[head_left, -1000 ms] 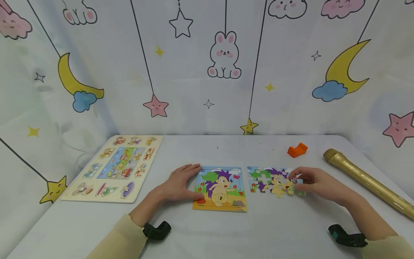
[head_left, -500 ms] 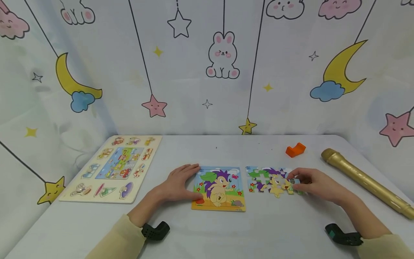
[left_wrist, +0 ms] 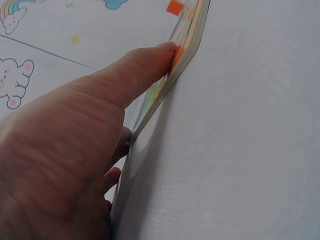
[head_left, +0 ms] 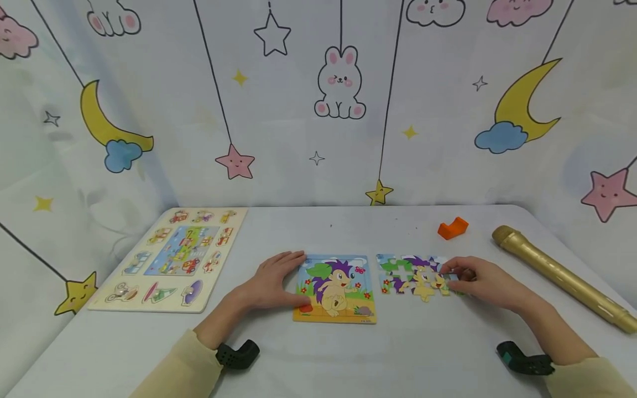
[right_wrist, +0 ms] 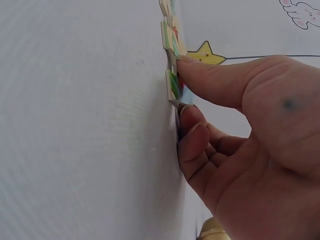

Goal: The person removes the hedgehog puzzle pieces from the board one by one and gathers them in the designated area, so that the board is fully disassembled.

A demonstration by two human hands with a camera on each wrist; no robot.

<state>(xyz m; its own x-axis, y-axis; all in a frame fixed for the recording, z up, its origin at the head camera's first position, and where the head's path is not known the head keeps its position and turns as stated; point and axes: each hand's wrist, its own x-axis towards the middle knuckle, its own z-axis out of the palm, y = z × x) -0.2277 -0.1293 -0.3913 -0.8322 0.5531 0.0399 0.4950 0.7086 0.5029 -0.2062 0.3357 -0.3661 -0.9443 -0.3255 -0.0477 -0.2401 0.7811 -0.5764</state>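
A square picture board [head_left: 334, 290] with a purple-haired hedgehog lies in the middle of the table. My left hand [head_left: 272, 283] rests along its left edge, fingers stretched, the thumb on the lower left corner. In the left wrist view the thumb [left_wrist: 145, 70] presses on the board's face near its rim. Right of the board lies a partly joined jigsaw puzzle [head_left: 423, 282] with a similar hedgehog. At its right side my right hand [head_left: 480, 282] pinches a puzzle piece [right_wrist: 173, 86] between thumb and curled fingers; the hand covers part of that piece.
A cream wooden board [head_left: 114, 279] with vehicle and toy pictures lies at the left. Behind the puzzle is an orange block [head_left: 453, 228]. A gold microphone [head_left: 562, 276] lies slanted at the right. A patterned cloth [head_left: 278, 110] hangs behind the table.
The head view has shifted slightly. My right fingers have moved a little at the puzzle's right edge, covering more of the light blue piece. My left hand stays on the board.
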